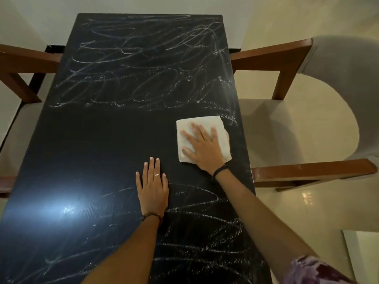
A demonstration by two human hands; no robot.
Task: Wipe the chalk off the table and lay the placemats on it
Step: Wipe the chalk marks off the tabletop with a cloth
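We find the right hand [205, 148] pressed flat, fingers spread, on a white cloth [203, 138] at right centre of the black table [92, 144]. The left hand [152, 187] lies flat, grasping nothing. Chalk [143, 64] covers the upper frame and the lower right. No placemats are in view.

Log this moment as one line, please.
phase: wiping | right hand: flat on cloth | left hand: flat on table | chalk: remains far, near | placemats: unseen
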